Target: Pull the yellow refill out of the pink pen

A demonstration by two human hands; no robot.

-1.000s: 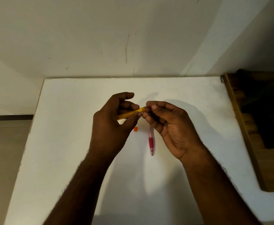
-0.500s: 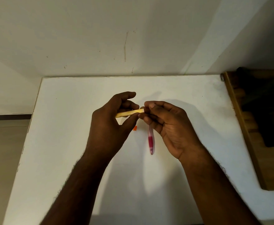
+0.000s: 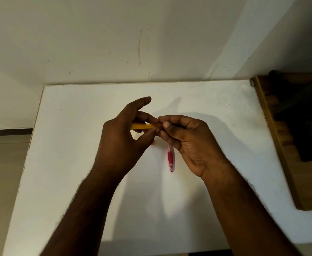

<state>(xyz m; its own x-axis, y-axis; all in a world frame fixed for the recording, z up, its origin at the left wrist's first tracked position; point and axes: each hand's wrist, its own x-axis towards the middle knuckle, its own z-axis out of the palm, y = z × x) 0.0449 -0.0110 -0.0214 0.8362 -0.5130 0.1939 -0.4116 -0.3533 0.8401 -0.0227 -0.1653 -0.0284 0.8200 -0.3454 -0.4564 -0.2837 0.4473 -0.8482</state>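
While the left hand (image 3: 122, 143) pinches the yellow pen barrel (image 3: 142, 126) above the white table (image 3: 68, 145), the right hand (image 3: 186, 141) pinches its end. Judgement: an end part is being fitted or removed; next needs a steady, aligned twist. Pink pen (image 3: 170, 157) lies below.

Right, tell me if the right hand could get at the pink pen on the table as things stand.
Probably yes, once freed. The pink pen lies bare on the white table just below the right hand, but that hand pinches the yellow pen, as does the left hand.
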